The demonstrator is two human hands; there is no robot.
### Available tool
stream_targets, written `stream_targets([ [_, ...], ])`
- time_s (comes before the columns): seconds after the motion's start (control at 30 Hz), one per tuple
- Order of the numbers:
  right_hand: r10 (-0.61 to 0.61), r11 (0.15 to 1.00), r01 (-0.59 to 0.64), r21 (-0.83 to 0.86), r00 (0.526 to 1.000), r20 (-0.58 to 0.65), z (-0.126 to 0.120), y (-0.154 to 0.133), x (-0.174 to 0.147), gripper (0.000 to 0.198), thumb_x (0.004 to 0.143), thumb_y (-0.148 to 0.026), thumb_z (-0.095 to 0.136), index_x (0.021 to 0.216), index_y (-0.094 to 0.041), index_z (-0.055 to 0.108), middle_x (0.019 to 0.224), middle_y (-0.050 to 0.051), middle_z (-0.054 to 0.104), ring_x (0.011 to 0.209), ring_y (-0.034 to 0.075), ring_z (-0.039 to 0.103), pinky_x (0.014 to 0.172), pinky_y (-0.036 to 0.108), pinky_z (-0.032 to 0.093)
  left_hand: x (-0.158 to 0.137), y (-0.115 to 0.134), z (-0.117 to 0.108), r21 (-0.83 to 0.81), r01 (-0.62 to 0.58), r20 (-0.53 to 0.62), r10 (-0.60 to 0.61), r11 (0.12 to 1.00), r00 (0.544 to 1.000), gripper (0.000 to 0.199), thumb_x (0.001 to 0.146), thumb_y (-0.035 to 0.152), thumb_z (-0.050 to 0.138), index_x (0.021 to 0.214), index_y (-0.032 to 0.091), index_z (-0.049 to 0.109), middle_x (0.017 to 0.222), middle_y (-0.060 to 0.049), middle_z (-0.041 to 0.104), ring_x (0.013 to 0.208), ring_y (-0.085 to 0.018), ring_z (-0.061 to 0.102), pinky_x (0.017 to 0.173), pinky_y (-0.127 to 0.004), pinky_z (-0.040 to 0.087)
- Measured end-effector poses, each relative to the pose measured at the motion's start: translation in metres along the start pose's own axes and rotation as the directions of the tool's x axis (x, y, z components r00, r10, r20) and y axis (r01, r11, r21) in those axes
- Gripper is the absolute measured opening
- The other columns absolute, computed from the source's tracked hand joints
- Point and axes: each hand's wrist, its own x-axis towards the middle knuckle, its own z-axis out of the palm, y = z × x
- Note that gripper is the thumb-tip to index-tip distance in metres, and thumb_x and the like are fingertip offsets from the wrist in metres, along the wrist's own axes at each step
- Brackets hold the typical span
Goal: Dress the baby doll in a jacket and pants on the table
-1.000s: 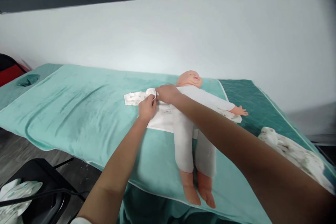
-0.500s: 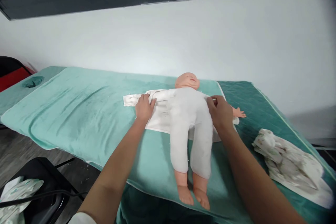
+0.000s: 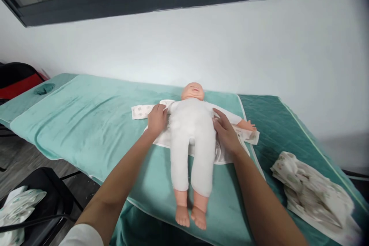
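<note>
A baby doll [image 3: 191, 119] with a white cloth body lies on its back, its bare feet toward me. Spread beneath it is a patterned white baby shirt [image 3: 164, 139], its sleeves reaching out to both sides. My left hand [image 3: 157, 120] is closed around the doll's arm on the left, by the shirt sleeve; the doll's hand on that side is hidden. Against the doll's right-hand flank rests my right hand [image 3: 226, 132], thumb and forefinger slightly apart. The doll's other arm [image 3: 227, 113] stretches out bare of the shirt, above the right sleeve.
The bed carries a light green cover [image 3: 83, 115] and a darker green sheet [image 3: 265, 119]. Crumpled patterned baby clothes [image 3: 314, 192] lie at the right. A black chair [image 3: 49, 192] holding folded cloth [image 3: 24, 203] stands lower left. A white wall [image 3: 178, 46] runs behind.
My right hand has moved left and down from the doll's arm to its side, its fingers loosened. The right sleeve and the doll's forearm show more. My left hand keeps its place; the view has shifted.
</note>
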Motion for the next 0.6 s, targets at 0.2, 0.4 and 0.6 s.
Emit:
stream_targets([
  [0.2, -0.055, 0.96, -0.008, 0.282, 0.974, 0.218, 0.013, -0.011, -0.004, 0.081, 0.091, -0.067, 0.053, 0.159, -0.03, 0.03, 0.167, 0.006, 0.027, 0.153, 0.032, 0.027, 0.124, 0.047, 0.029, 0.029, 0.016, -0.013, -0.322, 0.166, 0.106, -0.139, 0.932, 0.985, 0.02, 0.094, 0.035, 0.052, 0.092, 0.019, 0.064, 0.087, -0.003, 0.07, 0.082, -0.018, 0.06, 0.078, -0.03, 0.044],
  [0.4, -0.05, 0.958, -0.027, 0.285, 0.964, 0.259, 0.015, -0.002, -0.003, 0.081, 0.092, -0.067, 0.052, 0.161, -0.032, 0.026, 0.169, 0.003, 0.021, 0.155, 0.033, 0.023, 0.127, 0.053, 0.021, 0.028, 0.01, -0.035, -0.516, 0.288, 0.219, -0.2, 0.807, 0.955, 0.029, 0.092, 0.042, 0.051, 0.093, 0.018, 0.068, 0.094, -0.004, 0.072, 0.086, -0.017, 0.062, 0.08, -0.028, 0.047],
  [0.6, -0.054, 0.954, -0.029, 0.3, 0.963, 0.264, 0.012, 0.001, -0.004, 0.082, 0.09, -0.065, 0.056, 0.16, -0.032, 0.03, 0.166, 0.003, 0.03, 0.153, 0.034, 0.03, 0.126, 0.052, 0.026, -0.003, -0.013, -0.042, -0.107, 0.406, 0.242, -0.372, 0.908, 0.896, 0.037, 0.088, 0.046, 0.058, 0.115, 0.02, 0.059, 0.11, -0.01, 0.071, 0.098, -0.024, 0.065, 0.09, -0.036, 0.047],
])
